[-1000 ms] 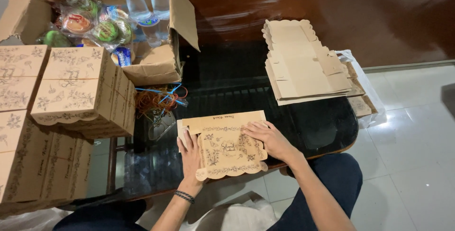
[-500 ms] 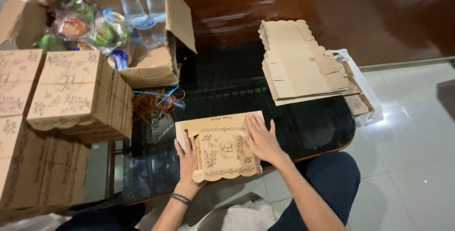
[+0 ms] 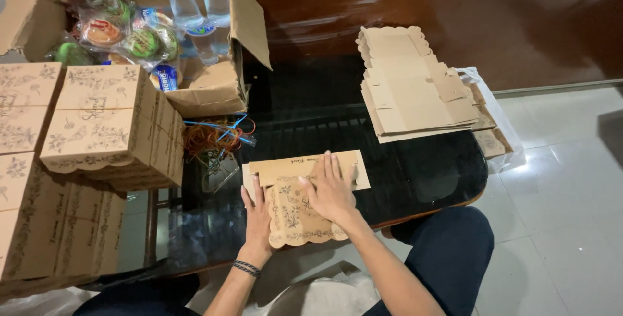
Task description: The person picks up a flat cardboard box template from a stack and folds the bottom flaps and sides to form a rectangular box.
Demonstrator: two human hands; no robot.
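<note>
box blank (image 3: 300,199): flat printed cardboard on the glass table (image 3: 422,173), near its front edge
left hand (image 3: 258,215): open, flat on the blank's left edge
right hand (image 3: 329,189): open palm pressing the blank's middle, gripping nothing
flat stack (image 3: 415,85): behind-right of the blank
folded boxes (image 3: 104,121): left of the blank

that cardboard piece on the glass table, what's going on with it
A person seated at a dark glass table is pressing a flat printed cardboard box blank down with both bare hands. The left hand lies flat along its left edge, the right hand is spread over its upper middle. A stack of unfolded blanks lies further back on the right. Finished printed boxes are stacked on the left, beside an open carton holding wrapped snacks and water cups.
</note>
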